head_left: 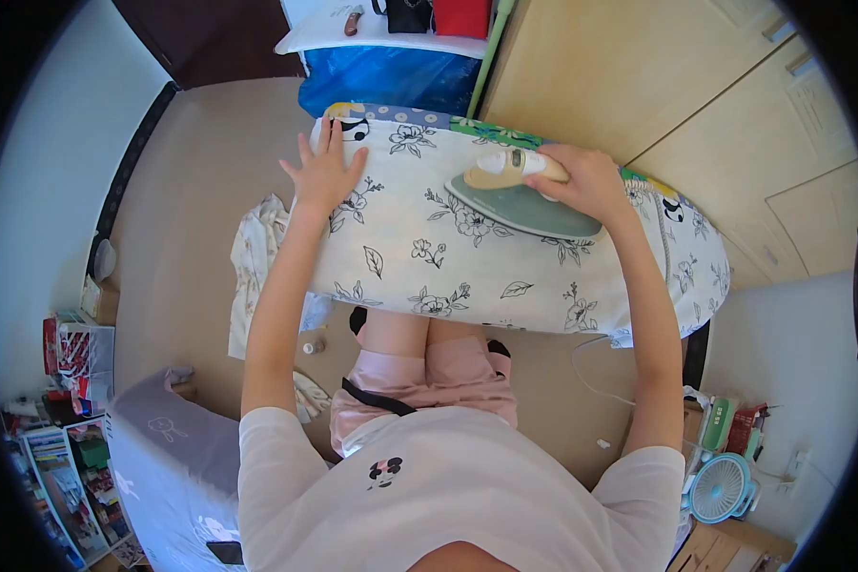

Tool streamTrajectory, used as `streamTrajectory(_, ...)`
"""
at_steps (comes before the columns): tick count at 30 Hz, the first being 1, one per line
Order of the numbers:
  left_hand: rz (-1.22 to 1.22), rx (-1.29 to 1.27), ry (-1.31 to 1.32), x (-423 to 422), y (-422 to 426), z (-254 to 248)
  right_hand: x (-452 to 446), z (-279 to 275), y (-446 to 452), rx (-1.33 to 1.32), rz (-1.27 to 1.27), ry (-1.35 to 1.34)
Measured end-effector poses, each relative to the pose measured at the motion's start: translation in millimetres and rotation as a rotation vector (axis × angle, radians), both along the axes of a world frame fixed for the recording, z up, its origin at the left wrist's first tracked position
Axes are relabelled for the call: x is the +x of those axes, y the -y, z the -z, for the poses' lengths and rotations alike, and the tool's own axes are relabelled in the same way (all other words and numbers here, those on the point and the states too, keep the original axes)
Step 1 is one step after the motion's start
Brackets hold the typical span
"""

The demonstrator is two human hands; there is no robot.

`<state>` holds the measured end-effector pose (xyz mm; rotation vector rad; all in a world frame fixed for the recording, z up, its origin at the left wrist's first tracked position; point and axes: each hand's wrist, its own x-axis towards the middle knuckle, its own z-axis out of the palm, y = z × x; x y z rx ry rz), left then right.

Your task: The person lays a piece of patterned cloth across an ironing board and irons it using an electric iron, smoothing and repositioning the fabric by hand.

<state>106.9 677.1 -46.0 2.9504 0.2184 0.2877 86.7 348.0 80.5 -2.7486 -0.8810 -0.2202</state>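
Observation:
A white cloth with black flower drawings (400, 248) lies spread over the ironing board (405, 116), whose patterned cover shows along the far edge. My right hand (586, 181) is wrapped round the handle of a clothes iron (529, 210). The iron's soleplate rests on the cloth right of the middle, its tip pointing left. At the board's left end my left hand (326, 172) lies flat on the cloth, fingers spread, with nothing in it.
Wooden cabinets (658, 76) stand close behind the board on the right. A white garment (257, 267) hangs or lies at the left. A pale cord (591, 377) runs below the board, and a small fan (720, 486) stands at lower right.

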Motion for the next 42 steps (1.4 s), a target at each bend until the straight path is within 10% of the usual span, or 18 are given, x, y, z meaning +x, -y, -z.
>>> streamTrajectory(25, 0.059, -0.045, 0.008, 3, -3, 2, 11, 24, -9, -0.162, 0.212, 0.384)
streamTrajectory(34, 0.043, -0.016, -0.016, 0, 0, -3, 2, 19, -9, -0.074, -0.196, 0.375)
streamTrajectory(42, 0.083, 0.020, 0.031, 2, -3, 1, 11, 25, -24, -0.050, 0.228, 0.348)
